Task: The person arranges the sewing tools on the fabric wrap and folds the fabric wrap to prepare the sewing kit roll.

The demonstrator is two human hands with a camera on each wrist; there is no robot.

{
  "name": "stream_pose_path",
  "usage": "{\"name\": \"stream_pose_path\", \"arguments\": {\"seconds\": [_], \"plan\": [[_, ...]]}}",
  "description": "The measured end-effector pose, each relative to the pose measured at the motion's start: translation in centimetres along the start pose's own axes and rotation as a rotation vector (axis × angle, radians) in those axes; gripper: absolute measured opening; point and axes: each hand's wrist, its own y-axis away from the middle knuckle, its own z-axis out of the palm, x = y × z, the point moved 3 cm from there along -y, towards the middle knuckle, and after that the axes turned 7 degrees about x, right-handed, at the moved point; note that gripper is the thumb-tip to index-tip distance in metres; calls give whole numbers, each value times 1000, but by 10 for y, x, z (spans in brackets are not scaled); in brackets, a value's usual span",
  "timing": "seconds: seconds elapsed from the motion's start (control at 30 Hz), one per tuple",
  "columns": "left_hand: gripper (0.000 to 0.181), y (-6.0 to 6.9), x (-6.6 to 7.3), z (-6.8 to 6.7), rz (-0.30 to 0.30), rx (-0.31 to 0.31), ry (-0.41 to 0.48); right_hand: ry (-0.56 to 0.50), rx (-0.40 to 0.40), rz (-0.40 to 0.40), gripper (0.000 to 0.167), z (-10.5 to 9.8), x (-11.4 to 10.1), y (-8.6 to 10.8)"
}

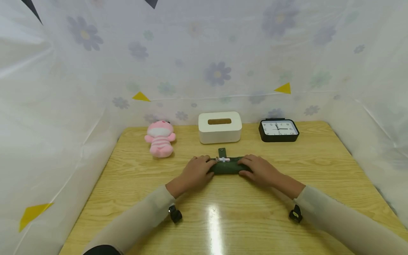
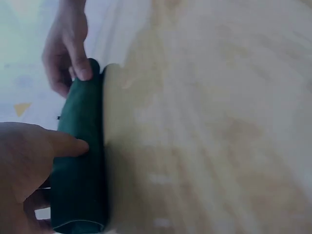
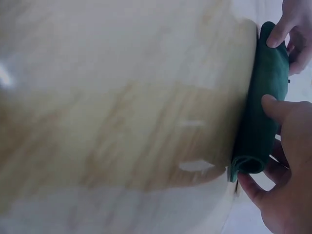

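A dark green rolled-up cloth pouch (image 1: 227, 168) lies crosswise on the wooden table. A short strap (image 1: 222, 152) with a snap sticks out from its far side, and a small pale tag or clip (image 1: 223, 159) lies on top. My left hand (image 1: 196, 170) holds the roll's left end, thumb on the near side and fingers over the far side. At the right end, my right hand (image 1: 262, 170) grips it in the same way. The right wrist view shows the spiral layers at the end of the green roll (image 3: 263, 112), beside my right thumb.
Behind the roll stands a white tissue box (image 1: 220, 132). A pink striped plush toy (image 1: 161, 140) lies at the back left, and a black-framed clock (image 1: 278, 130) at the back right. Flowered white sheeting (image 1: 191, 71) encloses the table (image 1: 255, 226) at the back and sides.
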Motion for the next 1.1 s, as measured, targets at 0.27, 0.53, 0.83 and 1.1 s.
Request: {"name": "stream_pose_path", "arguments": {"seconds": [0.27,0.53,0.83,1.1], "plan": [[39,-19,-21,0,-64,-109,244,-163,-27,56,31,-4,11,-11],[41,-26,-21,-6,-64,-186,215,-243,-26,87,28,-1,19,-20],[54,-29,-6,-2,-37,-78,-82,-257,-32,97,27,0,21,-26],[54,-23,-1,4,-28,64,114,-329,-187,153,29,-8,26,-40]]}}
